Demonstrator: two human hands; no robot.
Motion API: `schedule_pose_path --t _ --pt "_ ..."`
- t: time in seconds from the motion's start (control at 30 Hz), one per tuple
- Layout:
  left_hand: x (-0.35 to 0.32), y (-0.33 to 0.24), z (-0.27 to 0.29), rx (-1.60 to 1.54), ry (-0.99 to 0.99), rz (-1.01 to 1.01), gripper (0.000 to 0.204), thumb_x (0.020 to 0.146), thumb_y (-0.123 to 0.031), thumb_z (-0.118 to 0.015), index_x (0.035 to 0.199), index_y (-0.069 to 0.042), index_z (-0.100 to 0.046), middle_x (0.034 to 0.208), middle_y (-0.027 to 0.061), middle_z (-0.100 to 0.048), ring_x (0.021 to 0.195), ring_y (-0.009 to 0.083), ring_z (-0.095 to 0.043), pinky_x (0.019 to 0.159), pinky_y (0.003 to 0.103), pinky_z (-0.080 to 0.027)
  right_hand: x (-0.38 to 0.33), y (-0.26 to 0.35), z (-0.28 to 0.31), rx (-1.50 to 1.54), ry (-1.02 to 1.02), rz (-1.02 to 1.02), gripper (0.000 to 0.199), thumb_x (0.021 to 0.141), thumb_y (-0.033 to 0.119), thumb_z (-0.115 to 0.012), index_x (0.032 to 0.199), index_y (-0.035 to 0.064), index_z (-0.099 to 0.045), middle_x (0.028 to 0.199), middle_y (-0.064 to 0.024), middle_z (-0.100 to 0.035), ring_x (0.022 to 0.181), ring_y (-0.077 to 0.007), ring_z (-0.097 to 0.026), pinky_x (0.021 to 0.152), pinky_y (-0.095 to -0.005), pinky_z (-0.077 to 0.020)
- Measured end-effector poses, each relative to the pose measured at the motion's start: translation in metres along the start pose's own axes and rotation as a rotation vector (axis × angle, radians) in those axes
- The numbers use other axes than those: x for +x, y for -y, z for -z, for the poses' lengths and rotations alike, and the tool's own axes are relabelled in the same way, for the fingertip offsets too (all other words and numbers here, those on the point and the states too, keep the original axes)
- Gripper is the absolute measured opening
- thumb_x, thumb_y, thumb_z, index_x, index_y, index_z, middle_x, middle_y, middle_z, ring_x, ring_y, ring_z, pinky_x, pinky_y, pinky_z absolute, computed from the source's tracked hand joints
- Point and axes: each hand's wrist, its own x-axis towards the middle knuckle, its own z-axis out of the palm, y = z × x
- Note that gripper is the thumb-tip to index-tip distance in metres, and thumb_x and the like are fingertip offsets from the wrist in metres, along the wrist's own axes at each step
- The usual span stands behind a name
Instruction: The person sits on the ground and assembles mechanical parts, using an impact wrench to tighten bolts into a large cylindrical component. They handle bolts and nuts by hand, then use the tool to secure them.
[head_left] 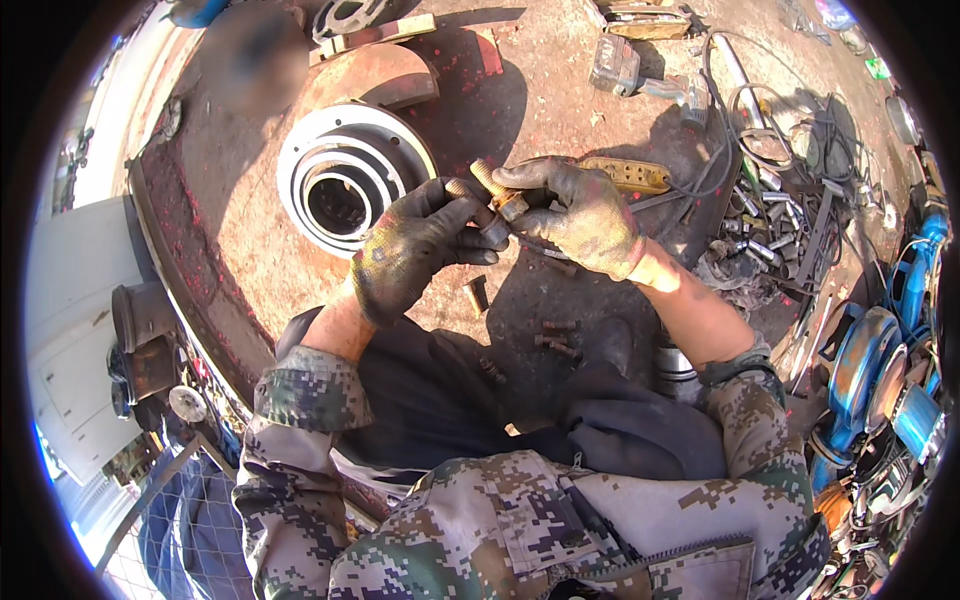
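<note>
Btwn left hand [415, 245] & right hand [578, 212]: bolt [497, 190]

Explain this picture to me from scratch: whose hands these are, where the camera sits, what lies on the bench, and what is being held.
There is no machine here, only a person in dirty work gloves and camouflage sleeves. The one picture comes from a wide-angle camera worn on the head, looking down, so edges bend. The left hand and right hand meet over a rusty metal bench, together gripping a small threaded bolt. On the bench lie a large ringed metal disc, several loose bolts, a yellowish bar and, at right, a heap of tangled metal scrap.
</note>
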Motion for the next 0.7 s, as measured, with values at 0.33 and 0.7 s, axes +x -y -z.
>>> schedule_pose_path --t 0.33,0.7 --pt "0.000 0.009 0.008 0.033 0.011 -0.060 0.027 0.110 -0.021 -0.057 0.124 0.002 -0.060 0.108 0.0126 -0.071 0.101 0.0200 -0.072 0.091 0.034 -0.062 -0.001 0.002 -0.001 0.071 0.012 -0.060 0.045 0.088 -0.008 -0.075 0.131 0.0029 -0.066 0.112 -0.0111 -0.076 0.101 -0.0187 -0.075 0.086 -0.0324 -0.0621" --pt "-0.011 0.018 0.011 -0.026 0.021 -0.089 0.035 0.108 -0.029 -0.063 0.127 0.000 -0.062 0.104 0.0065 -0.068 0.096 0.0157 -0.069 0.090 0.033 -0.062 -0.004 0.010 -0.005 -0.261 0.143 0.067 0.039 0.088 0.002 -0.077 0.127 0.0008 -0.071 0.121 -0.0094 -0.072 0.107 -0.0194 -0.073 0.092 -0.0314 -0.0598"
